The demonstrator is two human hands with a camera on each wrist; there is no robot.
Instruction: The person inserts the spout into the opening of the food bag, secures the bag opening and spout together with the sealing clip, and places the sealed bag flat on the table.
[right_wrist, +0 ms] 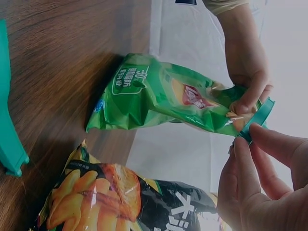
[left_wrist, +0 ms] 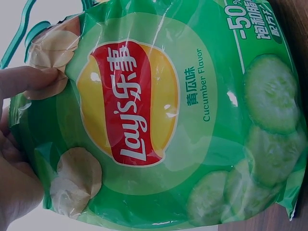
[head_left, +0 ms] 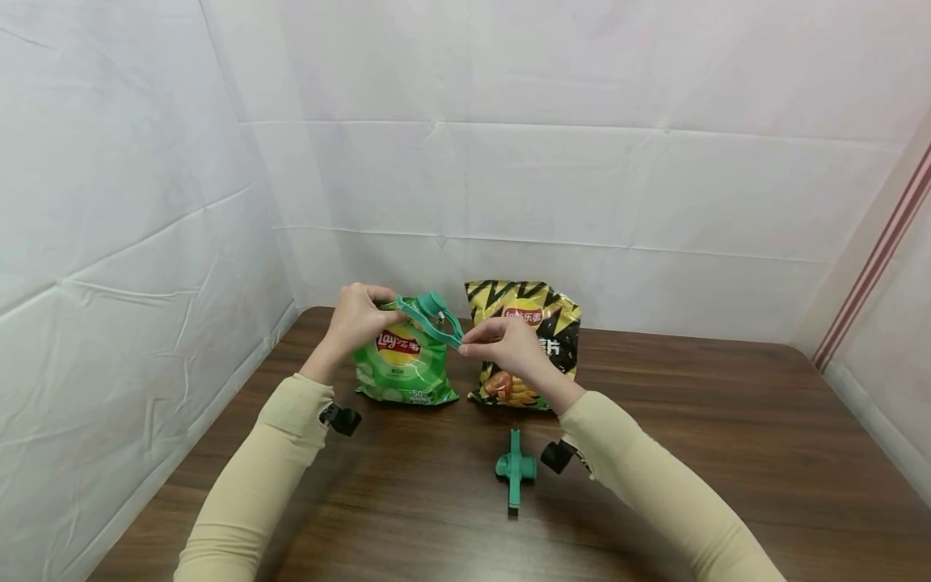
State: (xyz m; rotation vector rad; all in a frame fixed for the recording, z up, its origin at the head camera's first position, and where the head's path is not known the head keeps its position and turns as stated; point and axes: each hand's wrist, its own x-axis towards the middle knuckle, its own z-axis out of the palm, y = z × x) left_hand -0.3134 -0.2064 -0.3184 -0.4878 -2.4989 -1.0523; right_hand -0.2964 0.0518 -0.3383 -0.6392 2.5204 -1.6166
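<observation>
A green bag of Lay's cucumber chips (left_wrist: 192, 139) stands upright at the back left of the table. My left hand (head_left: 360, 318) pinches its top edge at the left corner, thumb on the front in the left wrist view. With thumb and fingertips, my right hand (head_left: 507, 349) holds one end of a teal bag clip (head_left: 434, 323) that has a round capped spout. The clip's arms look spread apart at the bag's top. In the right wrist view the clip (right_wrist: 259, 117) lies at the bag's top edge; whether the edge sits between its arms I cannot tell.
A black and yellow chip bag (head_left: 524, 315) stands right of the green one, partly behind my right hand. A second teal clip with a spout (head_left: 515, 469) lies on the brown wooden table (head_left: 407, 501) in front. White cloth (head_left: 509, 186) hangs behind and at the sides.
</observation>
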